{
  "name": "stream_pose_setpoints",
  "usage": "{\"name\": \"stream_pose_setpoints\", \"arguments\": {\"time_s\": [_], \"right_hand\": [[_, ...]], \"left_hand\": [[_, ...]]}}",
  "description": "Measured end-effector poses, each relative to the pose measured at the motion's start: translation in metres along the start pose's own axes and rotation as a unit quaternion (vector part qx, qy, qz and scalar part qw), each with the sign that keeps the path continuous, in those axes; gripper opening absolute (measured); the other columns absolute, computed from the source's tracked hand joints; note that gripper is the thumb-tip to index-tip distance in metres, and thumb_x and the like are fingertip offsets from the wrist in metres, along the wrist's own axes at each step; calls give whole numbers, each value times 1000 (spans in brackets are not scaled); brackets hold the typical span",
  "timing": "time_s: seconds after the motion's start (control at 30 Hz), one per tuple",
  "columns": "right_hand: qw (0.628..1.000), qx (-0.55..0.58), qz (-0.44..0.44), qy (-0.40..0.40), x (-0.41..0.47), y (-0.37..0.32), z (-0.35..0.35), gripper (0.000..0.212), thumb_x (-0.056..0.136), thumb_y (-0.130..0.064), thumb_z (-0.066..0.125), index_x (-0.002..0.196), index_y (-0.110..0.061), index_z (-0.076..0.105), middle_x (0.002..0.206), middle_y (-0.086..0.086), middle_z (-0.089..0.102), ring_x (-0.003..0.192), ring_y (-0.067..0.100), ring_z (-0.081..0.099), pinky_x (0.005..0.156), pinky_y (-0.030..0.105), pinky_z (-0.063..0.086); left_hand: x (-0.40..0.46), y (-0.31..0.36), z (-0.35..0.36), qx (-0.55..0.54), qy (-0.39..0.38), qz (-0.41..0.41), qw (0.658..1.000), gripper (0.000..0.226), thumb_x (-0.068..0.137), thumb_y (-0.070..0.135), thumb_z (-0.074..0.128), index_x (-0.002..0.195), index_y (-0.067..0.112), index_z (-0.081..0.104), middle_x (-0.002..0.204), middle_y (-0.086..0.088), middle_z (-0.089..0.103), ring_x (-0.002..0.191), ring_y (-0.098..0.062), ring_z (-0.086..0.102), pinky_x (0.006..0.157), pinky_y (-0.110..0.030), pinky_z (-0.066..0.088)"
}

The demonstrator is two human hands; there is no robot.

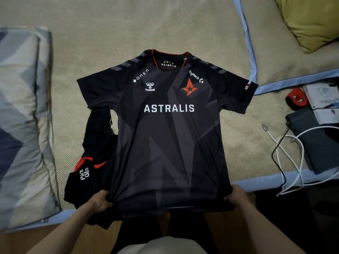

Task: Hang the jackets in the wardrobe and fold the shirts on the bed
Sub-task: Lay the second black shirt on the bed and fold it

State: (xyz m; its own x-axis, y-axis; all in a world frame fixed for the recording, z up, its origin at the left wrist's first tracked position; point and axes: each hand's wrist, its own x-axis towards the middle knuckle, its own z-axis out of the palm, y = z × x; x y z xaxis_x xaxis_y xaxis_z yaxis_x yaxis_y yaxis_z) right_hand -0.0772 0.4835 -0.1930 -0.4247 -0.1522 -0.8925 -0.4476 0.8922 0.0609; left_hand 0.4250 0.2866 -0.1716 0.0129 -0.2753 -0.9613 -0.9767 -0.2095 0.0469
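A black short-sleeved jersey [168, 136] with white "ASTRALIS" lettering and an orange star logo lies spread face up on the bed [128, 24], collar away from me. My left hand [100, 200] grips its lower left hem corner. My right hand [238, 195] grips the lower right hem corner. A second black garment [93, 162] with orange trim and white lettering lies crumpled under the jersey's left side, partly hidden.
A patterned blue and beige pillow [22, 116] lies at the left. A yellow-green cushion [311, 21] sits at the top right. White and black cables [289, 154], a dark folded item [315, 142], boxes [322, 99] and a red object [296, 99] crowd the right edge.
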Motion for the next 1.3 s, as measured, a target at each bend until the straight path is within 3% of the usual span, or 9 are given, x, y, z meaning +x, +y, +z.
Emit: {"name": "stream_pose_setpoints", "arguments": {"time_s": [0.1,0.27,0.4,0.5,0.63,0.83,0.97,1.2,1.3], "right_hand": [[997,-63,33,-23,-6,-11,-4,31,95,-10,60,126,-3,63,118,15,68,107,31,63,90,36,52],[961,-235,84,-121,-5,-54,-52,72,80,-46,78,144,-20,55,143,5,57,128,28,55,101,38,51],[967,-255,9,29,-10,-146,-115,56,86,-49,65,133,-19,60,137,4,61,123,26,60,96,37,50],[967,-192,-126,111,0,-227,-135,40,95,-48,54,120,-17,61,129,8,65,117,29,63,90,35,48],[939,-85,-274,187,23,-322,-135,24,95,-41,55,109,-22,55,109,1,69,105,30,66,83,37,51],[891,36,-425,157,34,-416,-102,13,91,-28,58,101,-28,50,90,-9,70,94,18,65,84,40,53],[873,95,-468,102,13,-446,-81,22,86,-22,60,108,-26,55,91,-11,68,88,12,64,86,41,54],[829,335,-437,-92,-31,-473,-113,80,75,-41,87,141,-26,43,127,-10,61,114,7,62,101,26,49],[753,474,-443,-113,-34,-463,-139,61,76,-24,87,130,-14,61,117,-4,73,110,10,68,102,28,52]], "left_hand": [[-6,3,-6,17,-31,-43,998,16,85,2,66,93,11,55,84,-8,69,54,-14,68,51,-21,51],[-1,40,-59,33,-134,-76,988,12,89,18,70,80,11,65,70,-6,76,57,-17,70,51,-22,48],[35,84,-162,-156,128,1,979,13,93,14,63,87,4,68,69,-8,70,57,-20,63,50,-21,47],[69,115,-231,-253,338,56,905,20,86,22,73,93,5,65,91,-15,72,78,-27,68,71,-38,58],[124,132,-303,-345,450,60,822,57,72,45,87,91,-3,62,87,-21,66,89,-40,68,71,-42,53],[184,101,-360,-329,419,73,843,23,80,13,81,94,4,66,97,-31,68,80,-30,71,74,-41,57],[133,136,-366,-336,372,128,856,14,95,6,61,81,10,60,74,-11,56,40,3,57,42,-12,48],[16,304,-339,-330,159,357,860,11,93,-2,61,103,0,58,88,-13,64,61,-15,67,62,-25,62],[-10,371,-316,-222,108,414,876,10,91,-2,65,97,0,58,89,-21,64,66,-18,70,62,-27,61]]}}
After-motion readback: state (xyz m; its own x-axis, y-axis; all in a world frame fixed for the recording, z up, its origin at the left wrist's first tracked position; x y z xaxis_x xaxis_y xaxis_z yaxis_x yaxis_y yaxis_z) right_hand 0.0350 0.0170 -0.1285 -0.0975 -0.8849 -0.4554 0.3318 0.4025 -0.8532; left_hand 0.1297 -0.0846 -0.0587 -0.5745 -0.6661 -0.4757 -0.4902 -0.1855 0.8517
